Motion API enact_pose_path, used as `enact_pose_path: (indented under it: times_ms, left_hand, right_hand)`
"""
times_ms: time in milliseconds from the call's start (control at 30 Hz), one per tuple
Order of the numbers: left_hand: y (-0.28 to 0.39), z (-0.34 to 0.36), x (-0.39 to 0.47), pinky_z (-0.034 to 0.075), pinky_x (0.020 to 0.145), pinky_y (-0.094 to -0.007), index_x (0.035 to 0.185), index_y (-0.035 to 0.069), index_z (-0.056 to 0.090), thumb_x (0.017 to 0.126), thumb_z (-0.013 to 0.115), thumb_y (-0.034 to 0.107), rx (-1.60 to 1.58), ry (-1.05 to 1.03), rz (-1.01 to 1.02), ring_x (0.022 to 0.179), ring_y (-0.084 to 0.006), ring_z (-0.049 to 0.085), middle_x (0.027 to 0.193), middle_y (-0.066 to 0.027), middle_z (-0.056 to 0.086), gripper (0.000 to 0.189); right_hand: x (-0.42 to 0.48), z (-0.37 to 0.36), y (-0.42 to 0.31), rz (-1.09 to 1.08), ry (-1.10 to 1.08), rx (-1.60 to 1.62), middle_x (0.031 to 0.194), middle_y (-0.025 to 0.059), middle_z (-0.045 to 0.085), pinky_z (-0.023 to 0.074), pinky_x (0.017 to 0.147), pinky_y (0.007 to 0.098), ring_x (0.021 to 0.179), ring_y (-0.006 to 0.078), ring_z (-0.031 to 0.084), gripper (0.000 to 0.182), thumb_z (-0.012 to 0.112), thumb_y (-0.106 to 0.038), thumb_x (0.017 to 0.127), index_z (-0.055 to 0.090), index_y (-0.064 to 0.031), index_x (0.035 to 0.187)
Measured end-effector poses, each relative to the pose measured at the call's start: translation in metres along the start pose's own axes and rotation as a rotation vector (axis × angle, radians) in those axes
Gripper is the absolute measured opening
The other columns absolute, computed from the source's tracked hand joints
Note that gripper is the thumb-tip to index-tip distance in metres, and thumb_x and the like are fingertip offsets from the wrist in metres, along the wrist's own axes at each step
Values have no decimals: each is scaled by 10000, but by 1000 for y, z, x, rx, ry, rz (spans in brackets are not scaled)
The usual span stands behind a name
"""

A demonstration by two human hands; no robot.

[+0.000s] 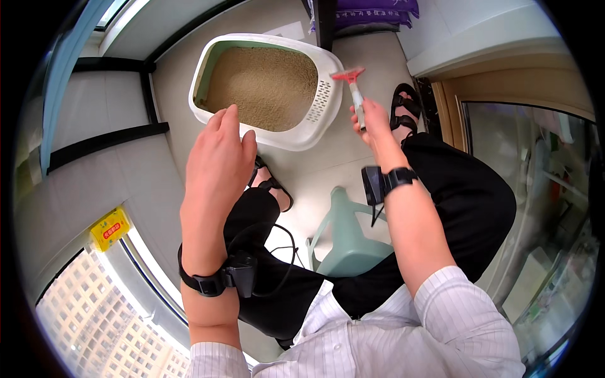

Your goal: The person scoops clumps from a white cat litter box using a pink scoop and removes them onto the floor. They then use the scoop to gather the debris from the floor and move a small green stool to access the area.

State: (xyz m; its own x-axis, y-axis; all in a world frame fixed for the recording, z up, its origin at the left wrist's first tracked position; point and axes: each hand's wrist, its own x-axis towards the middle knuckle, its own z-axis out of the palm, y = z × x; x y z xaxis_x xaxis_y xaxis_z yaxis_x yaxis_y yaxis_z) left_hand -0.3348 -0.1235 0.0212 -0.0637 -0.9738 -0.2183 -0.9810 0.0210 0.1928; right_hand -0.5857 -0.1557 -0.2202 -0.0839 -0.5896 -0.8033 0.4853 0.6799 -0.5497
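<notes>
A white litter box [331,115] with a green inner wall stands on the floor ahead of me, filled with fine tan litter [264,85]. Near its close left edge is my left hand [220,156], back upward, with nothing visible in it; part of its fingers is hidden. To the right of the box, my right hand [371,120] is closed around the pale handle of a small red-headed scraper-like tool [350,75]. The tool's wide head points away from me and overlaps the right rim of the box in the picture. Whether they touch I cannot tell.
A green plastic stool [354,245] stands between my legs. My sandaled feet are on the floor either side. Purple bags [373,16] lie beyond a dark post [325,23]. A yellow packet [111,229] sits on the window ledge at left; a glass door [515,141] is at right.
</notes>
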Motion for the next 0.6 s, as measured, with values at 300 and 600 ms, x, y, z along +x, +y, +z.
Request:
enact_pose_path:
  times_ms: [300,600]
  left_hand:
    - [-10,-10,-8,430,934,-391,1252,-14,489,900,530,208,-70,20,-40,1114,-342,528,1228,-185,546,418]
    - [-26,-6,-5,507,802,-409,1089,-50,526,838,573,155,-56,127,15,940,-338,610,1092,-196,584,328]
  right_hand:
    - [9,26,-52,96,-47,-237,792,50,551,432,464,239,614,114,514,160,451,-170,903,542,-70,989]
    - [15,25,-75,-647,-35,-1201,874,111,666,490,656,365,752,256,631,415,565,-238,792,606,-101,1182]
